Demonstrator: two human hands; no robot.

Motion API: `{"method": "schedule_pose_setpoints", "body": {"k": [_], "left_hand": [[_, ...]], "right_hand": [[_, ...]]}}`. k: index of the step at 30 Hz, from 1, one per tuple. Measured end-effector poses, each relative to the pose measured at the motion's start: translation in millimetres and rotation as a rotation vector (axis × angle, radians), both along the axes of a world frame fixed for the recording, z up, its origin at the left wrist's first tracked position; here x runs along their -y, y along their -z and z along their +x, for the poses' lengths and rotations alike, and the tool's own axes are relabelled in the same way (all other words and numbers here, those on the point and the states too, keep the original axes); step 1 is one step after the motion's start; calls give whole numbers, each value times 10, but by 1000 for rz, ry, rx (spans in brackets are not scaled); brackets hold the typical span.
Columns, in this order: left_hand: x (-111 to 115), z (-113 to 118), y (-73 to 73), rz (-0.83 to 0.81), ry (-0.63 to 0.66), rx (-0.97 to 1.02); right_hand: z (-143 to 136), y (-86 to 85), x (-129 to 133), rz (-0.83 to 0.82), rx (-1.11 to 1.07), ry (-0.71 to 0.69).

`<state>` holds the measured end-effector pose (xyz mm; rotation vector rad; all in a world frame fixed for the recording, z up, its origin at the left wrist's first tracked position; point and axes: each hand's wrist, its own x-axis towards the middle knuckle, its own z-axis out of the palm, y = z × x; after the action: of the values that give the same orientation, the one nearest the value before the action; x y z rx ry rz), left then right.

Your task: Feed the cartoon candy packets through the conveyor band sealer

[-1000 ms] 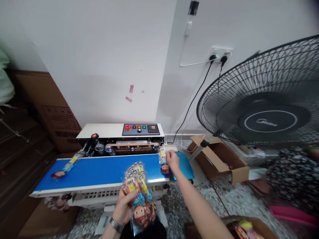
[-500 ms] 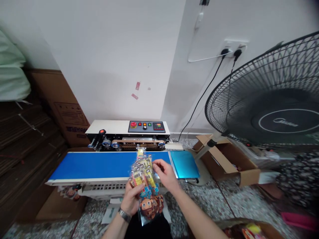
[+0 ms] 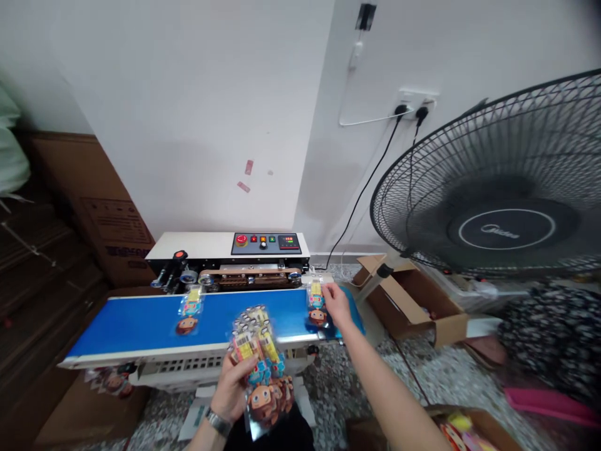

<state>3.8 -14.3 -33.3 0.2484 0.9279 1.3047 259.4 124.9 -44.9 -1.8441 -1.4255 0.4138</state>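
My left hand grips a fanned stack of clear plastic packets, each with a yellow label and a brown cartoon monkey figure, in front of the belt. At the belt's right end, my right hand pinches one such packet by its upper edge, close to the sealing machine's inlet. Another monkey packet lies flat toward the left on the blue conveyor belt. Behind the belt stands the band sealing machine, with a red stop button and a lit digital display.
A big black fan stands at the right. An open cardboard box sits beneath it, and another box with colourful items is at the lower right. Folded cardboard leans at the left. Cables run down from the wall socket.
My right hand has moved right, from the stack to the belt's right end, with a single packet. A packet now shows at the belt's left. The view has shifted slightly.
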Motion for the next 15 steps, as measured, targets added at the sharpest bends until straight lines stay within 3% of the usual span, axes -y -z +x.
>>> {"method": "schedule_pose_setpoints", "body": {"k": [7,10,13,15], "left_hand": [[1,40,-39,17,-13,9],[-13,60,-57,20,-27,7],[-43,64,-72,45,-29,10],[-61,68,-92,82,-11,17]], "right_hand": [[-293,-47,-165,-65,15,-124],[-523,-190,40,8,-115,-259],[-732,-369,385,-15,-441,-559],[-844,-459,591,-56,-539,-703]]}}
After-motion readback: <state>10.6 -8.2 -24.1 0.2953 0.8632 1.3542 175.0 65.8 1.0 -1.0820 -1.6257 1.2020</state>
